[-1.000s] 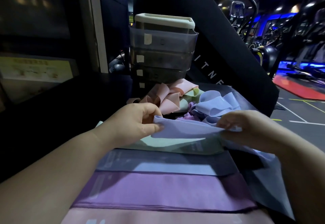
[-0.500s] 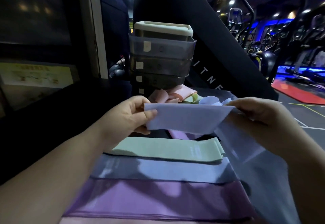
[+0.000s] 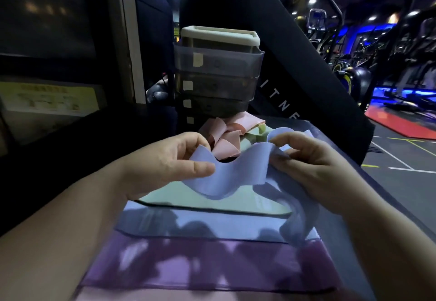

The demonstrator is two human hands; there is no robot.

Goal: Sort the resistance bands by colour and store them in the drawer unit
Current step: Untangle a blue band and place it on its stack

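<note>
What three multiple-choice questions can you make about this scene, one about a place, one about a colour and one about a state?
1. Where does the drawer unit stand?
A) behind the loose pile of bands
B) on the floor
C) on a shelf at the left

2. What colour is the band that the left hand and right hand hold?
A) pink
B) green
C) blue

3. How does that band hang?
A) pulled taut and flat
B) slack and wavy
C) rolled into a tight coil

Answers:
1 A: the pink and green pile lies in front of its base.
2 C: it is pale blue.
3 B: its edge curves up and down between the hands.
</note>
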